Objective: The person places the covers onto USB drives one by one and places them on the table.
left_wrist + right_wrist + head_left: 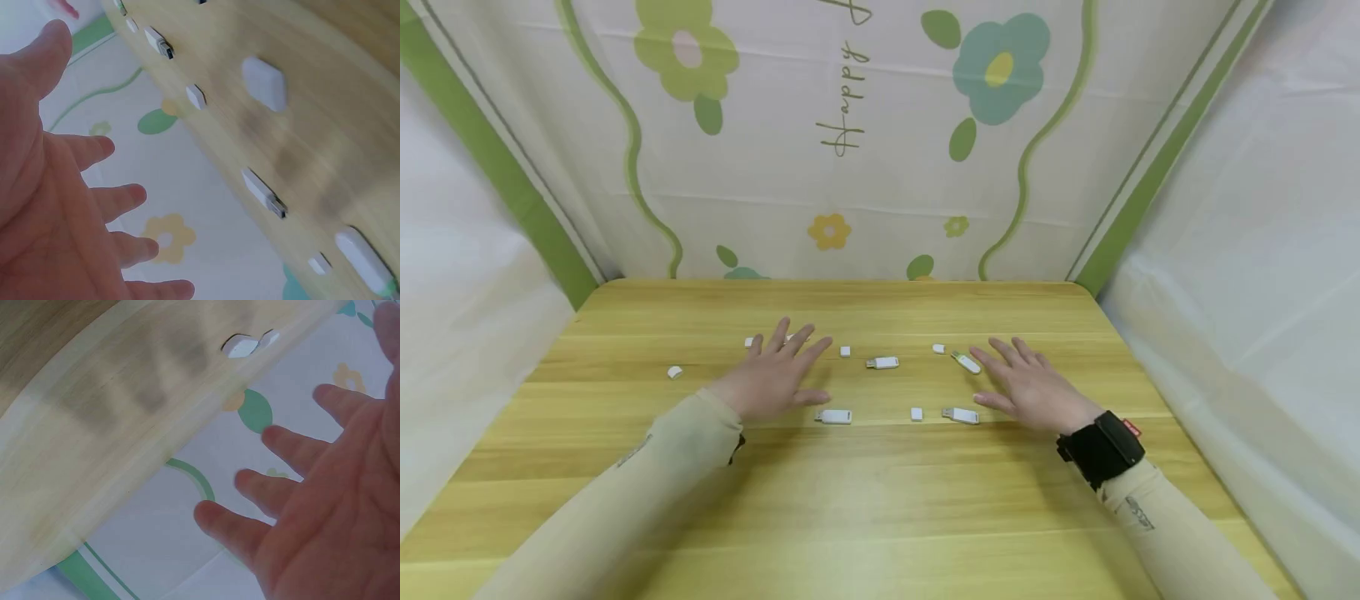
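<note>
Left hand [771, 379] and right hand [1037, 392], spread and empty; a low sweep could scatter loose caps [917, 414].

Cloth walls [760, 183] round a table [880, 508] show a booth.

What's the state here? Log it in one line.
left hand: spread, holding nothing | right hand: spread, holding nothing | USB sticks: on wooden table | white caps: lying loose
</note>
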The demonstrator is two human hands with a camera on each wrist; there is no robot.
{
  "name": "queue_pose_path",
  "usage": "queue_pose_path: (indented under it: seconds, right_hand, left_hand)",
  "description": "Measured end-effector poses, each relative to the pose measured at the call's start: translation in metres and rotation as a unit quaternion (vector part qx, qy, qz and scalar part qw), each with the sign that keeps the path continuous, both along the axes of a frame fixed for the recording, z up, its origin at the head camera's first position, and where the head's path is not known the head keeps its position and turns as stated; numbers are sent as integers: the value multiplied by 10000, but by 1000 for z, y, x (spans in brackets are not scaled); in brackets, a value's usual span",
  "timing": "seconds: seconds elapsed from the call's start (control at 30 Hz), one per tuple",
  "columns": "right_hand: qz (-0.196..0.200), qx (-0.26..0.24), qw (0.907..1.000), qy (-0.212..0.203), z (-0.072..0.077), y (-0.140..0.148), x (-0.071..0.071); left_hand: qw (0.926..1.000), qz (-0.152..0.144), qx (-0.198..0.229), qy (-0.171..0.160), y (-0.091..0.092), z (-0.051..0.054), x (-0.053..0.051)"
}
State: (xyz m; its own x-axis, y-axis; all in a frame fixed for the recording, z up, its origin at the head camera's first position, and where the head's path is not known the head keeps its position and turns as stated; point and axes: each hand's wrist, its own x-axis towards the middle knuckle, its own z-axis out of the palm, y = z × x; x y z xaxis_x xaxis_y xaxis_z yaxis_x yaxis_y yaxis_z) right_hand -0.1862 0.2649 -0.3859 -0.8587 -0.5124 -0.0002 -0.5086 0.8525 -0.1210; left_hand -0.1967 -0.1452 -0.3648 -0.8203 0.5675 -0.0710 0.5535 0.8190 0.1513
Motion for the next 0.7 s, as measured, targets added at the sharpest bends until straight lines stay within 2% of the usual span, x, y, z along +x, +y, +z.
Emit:
queue_pose_path:
  seconds: [0.1, 0.2, 0.3, 0.4, 0.53, 0.6, 0.7]
  right_hand:
    - [86, 134, 9997, 183, 1, 3, -2]
    - [106, 237, 9989, 383, 1, 5, -4]
    - [-105, 221, 9988, 424, 1, 9, -6]
    - [-394, 128, 9985, 346, 2, 12, -9]
    - [-630, 24, 9976, 293, 5, 14, -16]
    - [-709, 10, 9971, 270, 5, 14, -20]
    - [-873, -24, 9960, 179, 3, 13, -26]
  left_hand:
    - [9997, -226, -5, 46, 11, 2, -9]
    - [9975, -649, 4, 290, 27, 6, -20]
    - [9941, -1026, 65, 338, 48, 7, -38]
    - [9932, -1136, 264, 9, 71, 5, -59]
    - [9916, -1052, 508, -552, 101, 2, -81]
    - [9912, -1001, 458, -733, 115, 2, -89]
    - [9906, -887, 321, -990, 135, 5, -94]
